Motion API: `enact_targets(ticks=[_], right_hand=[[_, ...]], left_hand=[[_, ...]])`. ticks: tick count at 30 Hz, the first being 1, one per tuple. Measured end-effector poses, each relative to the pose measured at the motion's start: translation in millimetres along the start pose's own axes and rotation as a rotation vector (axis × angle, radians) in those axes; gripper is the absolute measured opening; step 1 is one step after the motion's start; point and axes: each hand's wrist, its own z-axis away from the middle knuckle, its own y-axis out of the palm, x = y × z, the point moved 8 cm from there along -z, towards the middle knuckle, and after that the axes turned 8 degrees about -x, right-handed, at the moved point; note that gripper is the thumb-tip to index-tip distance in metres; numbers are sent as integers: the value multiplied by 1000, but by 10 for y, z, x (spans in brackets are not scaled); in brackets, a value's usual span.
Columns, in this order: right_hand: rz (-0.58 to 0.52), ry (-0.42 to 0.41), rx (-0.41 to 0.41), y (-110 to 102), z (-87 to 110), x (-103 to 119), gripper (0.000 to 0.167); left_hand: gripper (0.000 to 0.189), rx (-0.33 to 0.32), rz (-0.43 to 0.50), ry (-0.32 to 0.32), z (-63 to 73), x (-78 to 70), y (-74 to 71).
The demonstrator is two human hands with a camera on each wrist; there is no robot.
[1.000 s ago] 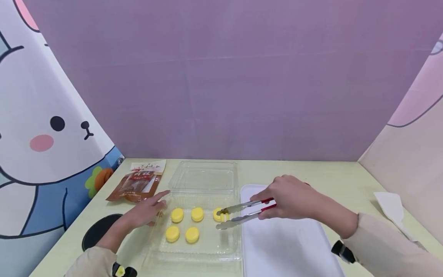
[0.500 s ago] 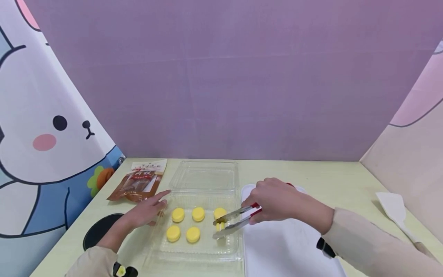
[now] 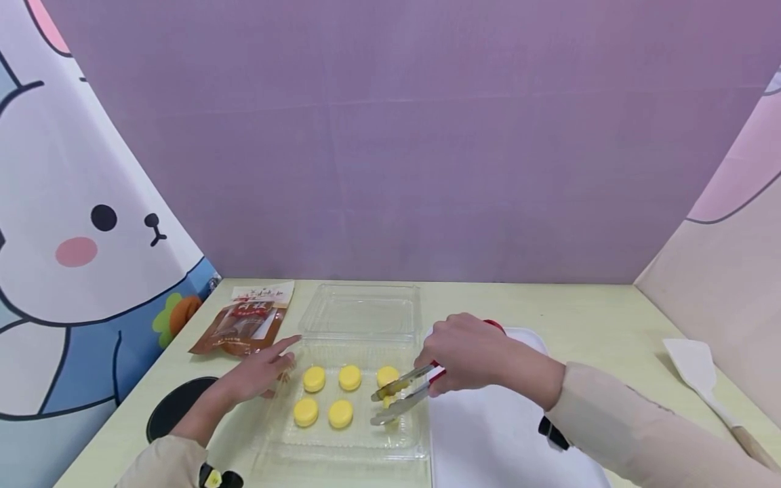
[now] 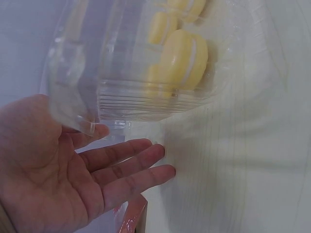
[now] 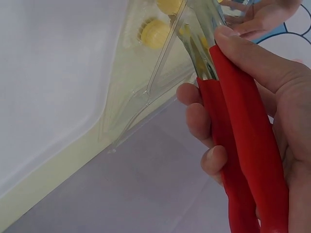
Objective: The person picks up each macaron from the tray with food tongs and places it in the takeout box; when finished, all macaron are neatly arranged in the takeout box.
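My right hand [image 3: 466,352] grips red-handled metal tongs [image 3: 403,404], thumb on one handle and fingers curled round the other in the right wrist view. Between the tong tips, mostly hidden, is a yellow macaron [image 3: 388,401], low in the right front part of a clear plastic clamshell box [image 3: 366,437]. Several more yellow macarons [image 3: 350,377] stand in two rows in the box, whose lid [image 3: 366,308] lies folded back. At the box's left side is my left hand [image 3: 259,371], its fingers [image 4: 133,187] extended beside the ribbed wall [image 4: 146,104].
A white tray [image 3: 488,434] lies right of the box, under my right forearm. Farther right is a white spatula [image 3: 692,362] with a wooden handle. A brown snack packet [image 3: 247,318] lies at the back left, and a black round dish [image 3: 177,407] sits behind my left wrist.
My right hand has moved left and slightly toward me, carrying the tongs and macaron to the front right of the box. The left hand has stayed in place.
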Motion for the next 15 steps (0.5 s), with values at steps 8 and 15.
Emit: enact_targets(ticks=[8,15], right_hand=[[-14,-2,4,22,-40,43,23],[-20,-15,0,49,-88,58,21]], left_hand=[[54,-1,-4,-5,-8,9,6],[54,-4,-1,-9,-5,13,8]])
